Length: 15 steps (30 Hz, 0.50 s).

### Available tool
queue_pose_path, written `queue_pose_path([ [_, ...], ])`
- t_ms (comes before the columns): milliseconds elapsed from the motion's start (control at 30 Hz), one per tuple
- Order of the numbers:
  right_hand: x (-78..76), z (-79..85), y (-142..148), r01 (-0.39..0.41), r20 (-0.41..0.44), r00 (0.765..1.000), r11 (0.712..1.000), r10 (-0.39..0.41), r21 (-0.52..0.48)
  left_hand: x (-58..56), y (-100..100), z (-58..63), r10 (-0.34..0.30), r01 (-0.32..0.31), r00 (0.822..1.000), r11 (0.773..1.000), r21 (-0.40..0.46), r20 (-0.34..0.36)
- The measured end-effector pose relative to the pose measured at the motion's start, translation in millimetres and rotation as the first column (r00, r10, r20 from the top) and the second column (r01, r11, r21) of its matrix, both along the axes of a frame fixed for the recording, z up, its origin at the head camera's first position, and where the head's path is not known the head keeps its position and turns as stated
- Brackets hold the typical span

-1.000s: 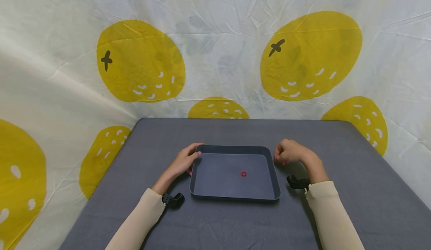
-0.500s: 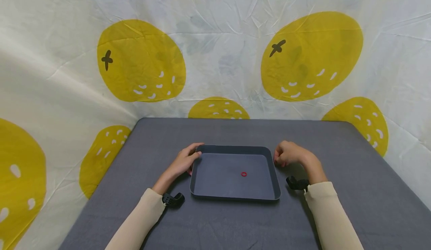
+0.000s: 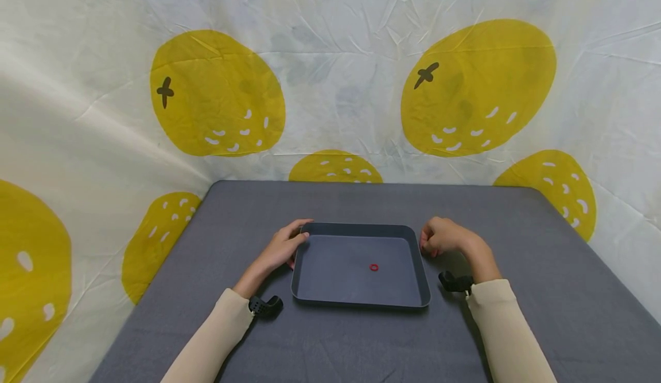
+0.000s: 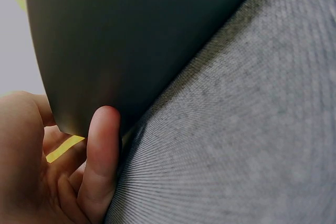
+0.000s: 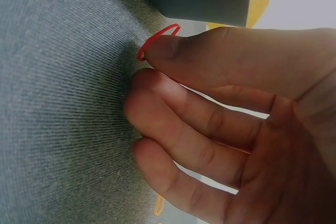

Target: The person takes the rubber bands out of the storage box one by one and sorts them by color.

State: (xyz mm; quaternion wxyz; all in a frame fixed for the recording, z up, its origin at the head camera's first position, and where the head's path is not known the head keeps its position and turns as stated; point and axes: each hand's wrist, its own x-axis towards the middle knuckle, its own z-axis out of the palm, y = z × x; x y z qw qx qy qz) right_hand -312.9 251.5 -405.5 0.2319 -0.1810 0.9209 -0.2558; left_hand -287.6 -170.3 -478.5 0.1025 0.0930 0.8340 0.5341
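A shallow dark grey tray [image 3: 361, 303] lies on the table, with a small red ring [image 3: 374, 267] on its floor. My left hand [image 3: 281, 245] grips the tray's far left corner, thumb over the rim and the other fingers along the outside. In the left wrist view a fingertip [image 4: 104, 129] presses against the outer wall. Just outside the tray's far right side, my right hand [image 3: 446, 237] is low over the table. Its thumb and forefinger pinch a thin red rubber band [image 5: 157, 36], whose loop stands out past the thumb tip, close to the tray corner.
A grey cloth covers the table [image 3: 330, 348]. Behind it hangs a pale curtain [image 3: 341, 73] with big yellow fruit prints. A small orange-brown loop [image 5: 158, 204] shows beyond the fingers in the right wrist view. Each wrist wears a black camera mount [image 3: 265, 307].
My right hand has come down slightly beside the tray's right edge. The left hand, the tray and the red ring in it stay where they were.
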Motion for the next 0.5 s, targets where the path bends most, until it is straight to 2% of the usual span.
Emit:
queue_pose_path([
  [500,3.0,-2.3,0.7,-0.007,-0.008,1.0,1.0,0.007,-0.004,2.3,-0.2,-1.5,0.004,-0.004,1.0,1.0,-0.005,-0.006],
])
